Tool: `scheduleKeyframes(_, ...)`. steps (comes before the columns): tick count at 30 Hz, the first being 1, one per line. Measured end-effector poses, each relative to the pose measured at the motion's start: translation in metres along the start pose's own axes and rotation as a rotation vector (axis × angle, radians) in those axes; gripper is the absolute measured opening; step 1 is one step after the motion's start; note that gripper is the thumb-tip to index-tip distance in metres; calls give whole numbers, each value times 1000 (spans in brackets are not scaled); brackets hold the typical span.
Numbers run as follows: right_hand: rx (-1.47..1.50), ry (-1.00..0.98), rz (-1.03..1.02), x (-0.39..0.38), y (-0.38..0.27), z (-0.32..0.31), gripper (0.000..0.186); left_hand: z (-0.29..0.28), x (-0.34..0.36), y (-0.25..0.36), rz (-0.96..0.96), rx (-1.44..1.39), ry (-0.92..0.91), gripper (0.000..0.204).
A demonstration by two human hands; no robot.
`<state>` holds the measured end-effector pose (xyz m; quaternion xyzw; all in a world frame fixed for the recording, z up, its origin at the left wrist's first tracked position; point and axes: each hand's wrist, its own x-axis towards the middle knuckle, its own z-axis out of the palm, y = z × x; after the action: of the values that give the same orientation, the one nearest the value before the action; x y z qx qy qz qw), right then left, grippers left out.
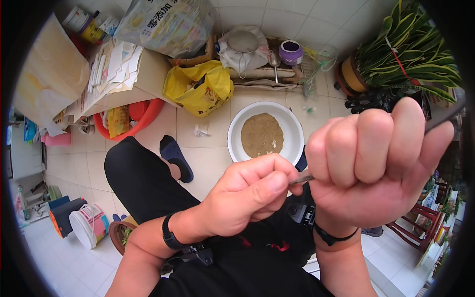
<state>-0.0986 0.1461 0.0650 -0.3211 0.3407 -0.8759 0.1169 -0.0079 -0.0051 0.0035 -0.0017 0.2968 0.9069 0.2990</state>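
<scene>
My left hand point(252, 193) is closed in a pinch, thumb on top, on one end of a thin dark stick-like piece point(303, 179). My right hand point(366, 166), raised close to the camera, is wrapped in a fist round the same piece. A dark length emerges beyond the right thumb, toward the upper right; whether the piece is a stem, a rod or a cord I cannot tell. Past both hands, a white basin point(236, 119) stands on the floor with a round layer of brown soil-like stuff point(262, 133) in it, a few pale bits on its near side.
A yellow plastic bag point(200, 89) and a red-orange tub point(157, 111) stand at the far left. Behind the basin lie a sieve point(242, 41), a metal scoop point(275, 64) and a purple pot point(290, 52). A potted snake plant point(410, 54) fills the far right. At the left is a white bucket point(84, 227).
</scene>
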Motion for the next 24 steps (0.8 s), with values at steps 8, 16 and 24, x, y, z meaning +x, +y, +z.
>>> scheduleKeyframes(8,44,-54,81,0,10,-2,50,6,-2,-9,79,103,152,27)
scheduleKeyframes(16,301,-70,78,9,11,-19,48,-4,-3,4,-29,-181,5,29)
scheduleKeyframes(24,183,-29,-55,5,-6,-6,43,-8,1,8,-20,-48,19,36)
